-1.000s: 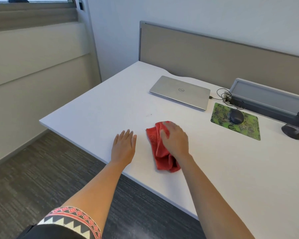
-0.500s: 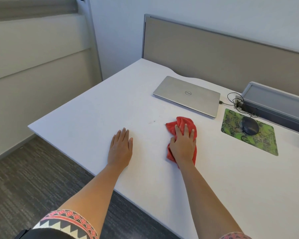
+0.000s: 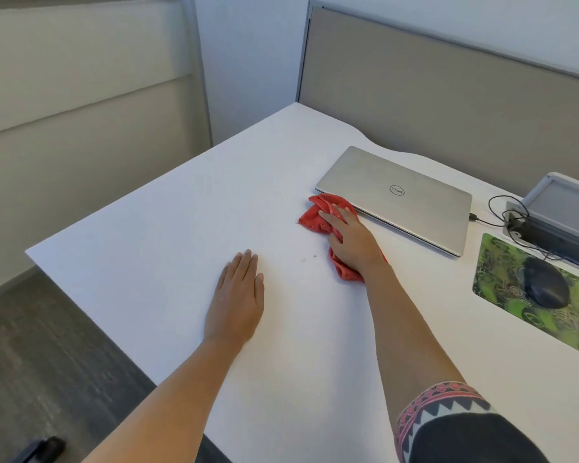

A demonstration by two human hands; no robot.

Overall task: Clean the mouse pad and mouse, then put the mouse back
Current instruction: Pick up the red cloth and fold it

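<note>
Head view, early in the job: pressing red cloth [image 3: 315, 220] under flat-fingered right grip [image 3: 350, 240] on surface [image 3: 181, 228] just beside laptop [image 3: 398, 195], left grip [image 3: 236, 302] flat and holding nothing, mouse [image 3: 545, 285] sitting on mouse pad [image 3: 497, 260] well to the right, seemingly uncleaned; next, carrying cloth over and lifting mouse.

Bright, even, soft light fills the scene; its source is out of view; the white bench [image 3: 181, 228] is so bright that its surface shows almost no texture; only faint, soft-edged shadows lie beside the left hand [image 3: 236, 302] and right hand [image 3: 351, 242]; the closed laptop [image 3: 395, 195] carries a dull sheen, no hard glare; the floor [image 3: 47, 362] at lower left is dimmer and smeared; wide-angle distortion slants the partition [image 3: 448, 95] and stretches the mouse pad [image 3: 502, 262] at the right edge; the sleeve [image 3: 448, 412] in the near corner looks oversized and soft.
</note>
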